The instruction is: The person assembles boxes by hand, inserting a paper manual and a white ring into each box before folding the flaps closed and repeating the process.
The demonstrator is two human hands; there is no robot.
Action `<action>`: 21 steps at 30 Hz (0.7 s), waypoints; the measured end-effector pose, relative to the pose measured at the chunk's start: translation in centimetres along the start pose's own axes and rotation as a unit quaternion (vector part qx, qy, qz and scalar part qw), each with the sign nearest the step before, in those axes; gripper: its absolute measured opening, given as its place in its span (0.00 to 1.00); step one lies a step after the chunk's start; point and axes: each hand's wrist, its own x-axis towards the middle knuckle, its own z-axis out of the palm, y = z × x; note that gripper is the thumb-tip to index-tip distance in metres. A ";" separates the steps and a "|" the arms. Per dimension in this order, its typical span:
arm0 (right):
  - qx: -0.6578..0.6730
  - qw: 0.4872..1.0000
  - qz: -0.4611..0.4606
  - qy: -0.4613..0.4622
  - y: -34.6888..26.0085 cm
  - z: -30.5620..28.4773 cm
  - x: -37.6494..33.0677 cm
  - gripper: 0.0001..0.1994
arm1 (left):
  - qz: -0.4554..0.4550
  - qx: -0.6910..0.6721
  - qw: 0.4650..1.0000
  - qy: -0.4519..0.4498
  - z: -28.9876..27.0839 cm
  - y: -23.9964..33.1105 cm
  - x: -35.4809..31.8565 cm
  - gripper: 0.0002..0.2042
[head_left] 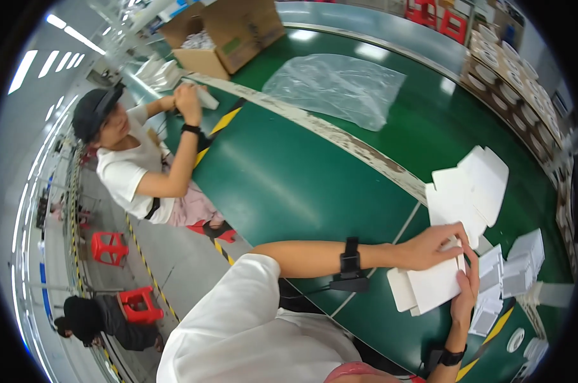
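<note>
A small white box (pixel 437 286) with an open flap on its left end is between my hands, over the green table at the right. My left hand (pixel 429 247) is closed on its far edge, its fingers bent over the top. My right hand (pixel 466 287) grips the box's right side, thumb on the upper face and fingers reaching toward my left fingertips. What the box holds, if anything, is hidden. Just beyond my left hand lies an unfolded white carton blank (pixel 467 195).
Several white folded cartons (pixel 490 284) lie right of my hands, near a white ring (pixel 515 340). A clear plastic sheet (pixel 333 86) covers part of the green belt. A co-worker (pixel 139 153) handles a white item at the left, near a large cardboard box (pixel 228 38).
</note>
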 end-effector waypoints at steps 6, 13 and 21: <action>-0.001 0.999 0.013 0.039 1.3 -0.8 0.6 0.27 | 0.097 0.002 0.995 0.021 -0.1 -0.8 -0.3 0.07; -0.034 0.997 0.006 0.065 1.6 -0.7 0.7 0.25 | 0.072 -0.006 0.997 0.033 -0.1 -0.6 -0.5 0.09; -0.079 0.996 -0.005 0.051 0.5 0.6 0.7 0.22 | 0.105 0.033 0.994 0.027 -0.3 -1.3 -0.8 0.15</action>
